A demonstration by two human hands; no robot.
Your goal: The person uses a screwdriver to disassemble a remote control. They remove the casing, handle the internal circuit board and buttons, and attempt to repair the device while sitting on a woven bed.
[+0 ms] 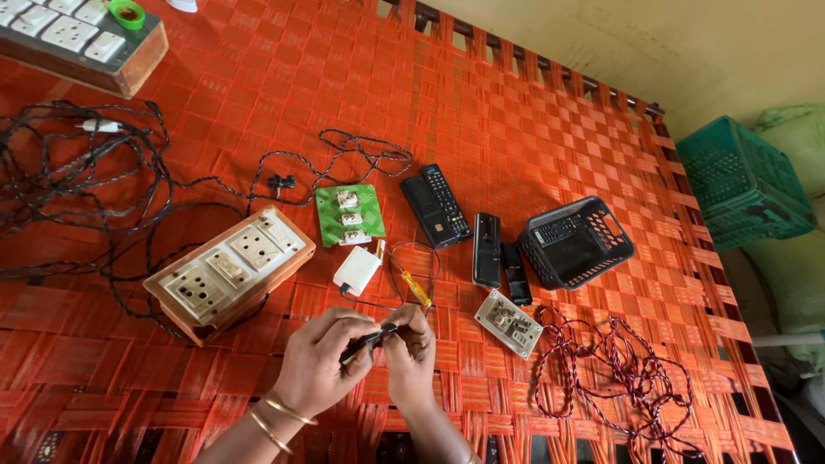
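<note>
Both hands meet low in the middle of the view, over an orange woven cot [533, 120]; the left hand [320, 363] is curled around a slim black tool [371, 338] with a hint of green at its lower end, fingers closed on it; the right hand [411, 354] pinches the tool's other end between thumb and fingertips, so the two hands touch across it; what exactly the tool is cannot be told. Just above the hands lies a white charger block [357, 270] with a thin black cable looping to a small yellow piece [416, 289]; to the left sits a wooden switch box [227, 271] with white sockets, tilted; above the charger lies a green circuit board [348, 215] with three white parts. Right of it lie a black remote [444, 203], then two smaller black remotes [487, 249] side by side; a black plastic basket [577, 241] holds another remote. A small grey switch plate [509, 323] lies right of the hands, beside a heap of red and black twisted wire [620, 371]; tangled black wire [77, 185] spreads at the far left.
</note>
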